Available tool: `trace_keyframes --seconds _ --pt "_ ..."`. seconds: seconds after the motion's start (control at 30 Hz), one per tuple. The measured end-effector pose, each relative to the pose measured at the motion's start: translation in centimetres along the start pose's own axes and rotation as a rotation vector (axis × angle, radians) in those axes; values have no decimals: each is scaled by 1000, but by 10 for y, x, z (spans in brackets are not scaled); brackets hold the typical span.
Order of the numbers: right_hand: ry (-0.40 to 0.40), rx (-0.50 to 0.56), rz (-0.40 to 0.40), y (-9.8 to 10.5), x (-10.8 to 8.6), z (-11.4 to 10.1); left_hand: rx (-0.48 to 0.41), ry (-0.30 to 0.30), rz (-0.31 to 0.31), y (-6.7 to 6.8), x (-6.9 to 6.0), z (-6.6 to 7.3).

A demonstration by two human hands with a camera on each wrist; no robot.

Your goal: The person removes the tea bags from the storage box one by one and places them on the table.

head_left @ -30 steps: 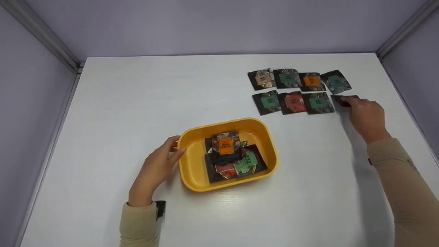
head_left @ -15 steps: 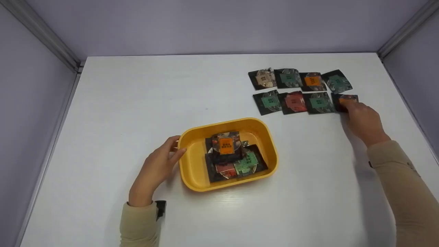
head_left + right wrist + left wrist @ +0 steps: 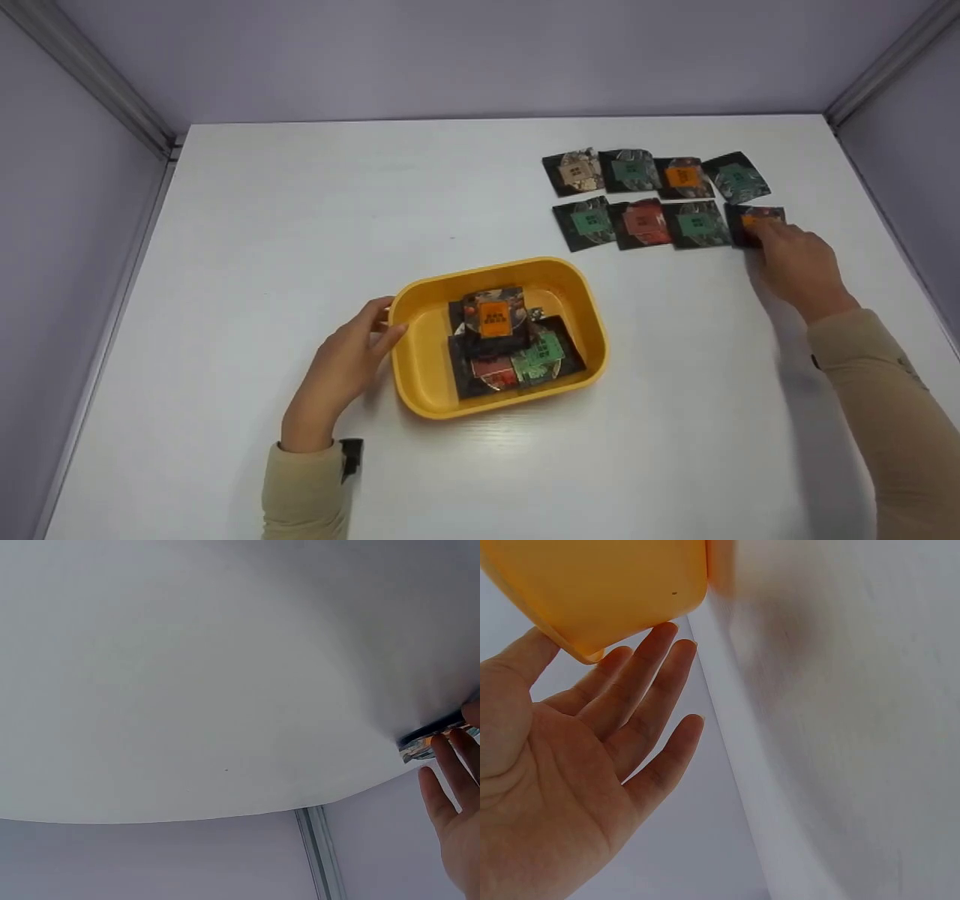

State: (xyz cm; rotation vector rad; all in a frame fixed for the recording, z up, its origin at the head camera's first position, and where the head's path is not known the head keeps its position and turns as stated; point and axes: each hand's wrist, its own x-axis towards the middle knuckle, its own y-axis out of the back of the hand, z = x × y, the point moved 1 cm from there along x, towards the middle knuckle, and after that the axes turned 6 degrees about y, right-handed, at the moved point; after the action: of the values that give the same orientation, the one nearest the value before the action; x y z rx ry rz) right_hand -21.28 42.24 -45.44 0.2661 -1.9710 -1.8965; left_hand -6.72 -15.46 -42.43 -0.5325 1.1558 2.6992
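A yellow plastic basin (image 3: 421,382) stands in the middle of the table, with several square dark packets inside, the top one (image 3: 495,321) orange-labelled. At its left end, my left hand (image 3: 341,367) holds the rim, thumb over the edge and fingers outside; the left wrist view shows those fingers under the yellow wall. Far to the right, my right hand (image 3: 802,266) touches an orange-labelled packet (image 3: 739,225) that lies on the table. Its fingertips cover part of the label. In the right wrist view, fairly straight fingers (image 3: 450,772) press on this packet.
Two rows of packets lie at the table's back right, including a green-labelled one (image 3: 699,223), a red-labelled one (image 3: 643,223) and a tan-labelled one (image 3: 574,172). The white table (image 3: 300,202) is bounded by pale walls (image 3: 480,60) at the back and sides.
The orange-labelled packet in my right hand, tilted a second ago, now lies flat at the right end of the front row. My left hand and the basin have stayed put.
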Motion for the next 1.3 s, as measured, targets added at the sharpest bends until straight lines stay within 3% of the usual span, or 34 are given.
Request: trace_keyframes --seconds 0.23,0.47,0.67,1.3 --pt "93 -21 106 3 -6 -11 1 -10 0 -1 1 -1" --pt "138 -8 135 14 -7 -39 -4 3 -6 0 0 0" --pt "139 55 101 26 -6 -75 -2 10 -11 0 -1 1" --pt "404 149 138 57 1 -188 3 -28 13 0 -1 1"
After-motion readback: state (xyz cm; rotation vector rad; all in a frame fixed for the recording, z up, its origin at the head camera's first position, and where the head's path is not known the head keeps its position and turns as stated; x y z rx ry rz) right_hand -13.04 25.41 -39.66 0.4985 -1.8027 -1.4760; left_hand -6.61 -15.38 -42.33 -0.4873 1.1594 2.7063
